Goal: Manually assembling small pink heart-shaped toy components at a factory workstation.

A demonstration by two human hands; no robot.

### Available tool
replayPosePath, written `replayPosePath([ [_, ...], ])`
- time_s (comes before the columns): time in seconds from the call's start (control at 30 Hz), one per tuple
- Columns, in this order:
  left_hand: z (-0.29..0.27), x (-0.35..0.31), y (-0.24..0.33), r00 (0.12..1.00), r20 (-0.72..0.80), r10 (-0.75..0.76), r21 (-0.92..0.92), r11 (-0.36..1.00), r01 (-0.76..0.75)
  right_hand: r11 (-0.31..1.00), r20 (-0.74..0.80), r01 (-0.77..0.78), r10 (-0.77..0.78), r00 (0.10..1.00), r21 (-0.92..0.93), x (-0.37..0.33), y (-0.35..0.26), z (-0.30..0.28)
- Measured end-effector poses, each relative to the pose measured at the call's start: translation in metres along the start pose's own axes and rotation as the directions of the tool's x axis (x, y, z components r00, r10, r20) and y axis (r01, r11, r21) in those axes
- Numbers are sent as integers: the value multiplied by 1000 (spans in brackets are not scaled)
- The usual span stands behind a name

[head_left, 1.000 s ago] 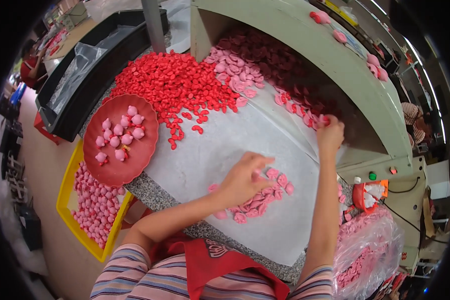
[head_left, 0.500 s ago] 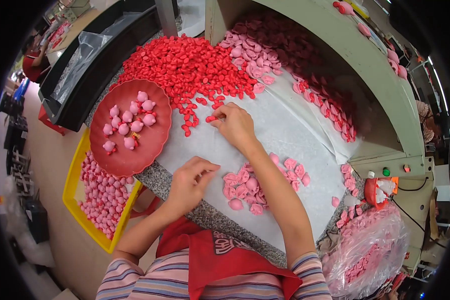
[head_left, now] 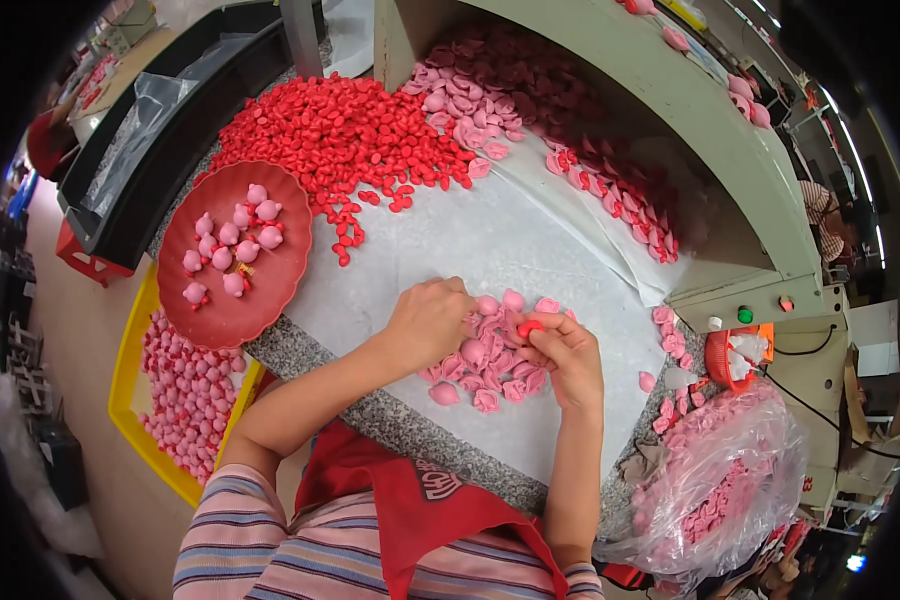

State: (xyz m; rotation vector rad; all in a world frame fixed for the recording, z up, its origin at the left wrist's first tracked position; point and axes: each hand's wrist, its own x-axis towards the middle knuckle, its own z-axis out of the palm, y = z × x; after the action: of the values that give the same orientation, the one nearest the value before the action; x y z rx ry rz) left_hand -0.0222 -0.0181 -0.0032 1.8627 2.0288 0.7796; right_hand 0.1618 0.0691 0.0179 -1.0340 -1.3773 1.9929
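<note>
In the head view my right hand (head_left: 567,362) pinches a small glossy red oval piece (head_left: 530,328) between thumb and finger, at the right side of a heap of pink hollow soft-looking pieces (head_left: 488,362). My left hand (head_left: 428,322) is at the heap's left edge, back of the hand up, fingers curled inward. Its fingertips are hidden, so what they grip does not show. A big pile of the same red pieces (head_left: 340,125) lies at the back of the white sheet (head_left: 410,245). To the left, a red scalloped dish (head_left: 195,308) carries several round pink pieces with red parts.
A yellow crate (head_left: 120,400) full of pink-and-red pieces stands below the dish. At right are a pale green machine housing (head_left: 750,200) with more pink pieces under it, an orange basket (head_left: 718,360) and a clear plastic bag (head_left: 760,490) of pink pieces. A black tray (head_left: 150,150) sits back left.
My right hand has drawn back from the red pile to the pink heap with a red piece. My left hand has moved right and forward onto the heap's edge. The view has shifted slightly.
</note>
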Motion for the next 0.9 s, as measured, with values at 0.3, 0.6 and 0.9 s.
replayPosePath([
  [0.3, -29, -1, 0, 880, 385, -277, -920, -187, 344, 980, -23, 177, -180, 983, -97, -10, 8, 50],
  [0.6, -32, -15, 14, 955, 201, -216, -975, 53, 217, 964, -126, 254, -263, 957, -82, -24, -16, 51],
  [0.9, -33, -15, 23, 995, 95, -16, -982, 160, 97, 929, -35, 343, -350, 936, -138, -33, -28, 44],
])
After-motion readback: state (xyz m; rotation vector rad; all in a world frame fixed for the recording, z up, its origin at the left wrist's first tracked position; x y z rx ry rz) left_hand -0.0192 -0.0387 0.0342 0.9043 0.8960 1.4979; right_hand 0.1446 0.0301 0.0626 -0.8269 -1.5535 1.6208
